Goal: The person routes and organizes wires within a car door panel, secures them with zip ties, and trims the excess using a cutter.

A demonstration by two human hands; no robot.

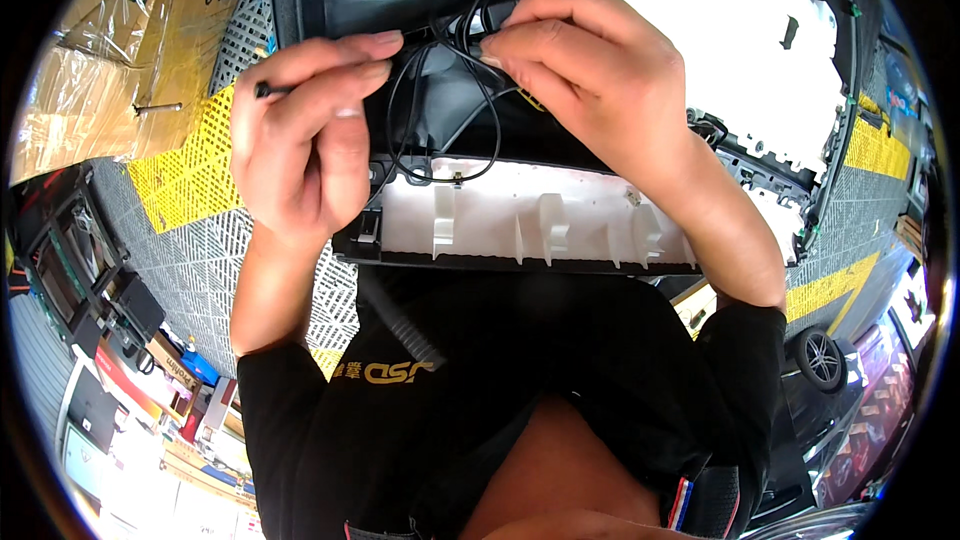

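A thin black cable [440,180] hangs in loops between my two hands, above a black panel that looks like a car door trim. My right hand [600,70] is closed in a pinch on the bundled strands at the top of the loops. My left hand [305,130] is closed too, its thumb against the fingers. From between its fingers sticks a short black piece with a rounded end [264,90]; whether it joins the cable is hidden. Beneath the loops lies the panel's back, with white padding [700,30] and a white strip [590,205] with upright translucent ribs.
Large taped cardboard boxes [130,50] stand at the far left on grey grating with yellow sections [190,165]. Dark frame-like parts [75,250] are on the left. A vehicle with a dark wheel [822,358] is at the right. A ridged grey-black tube [400,325] shows near my chest.
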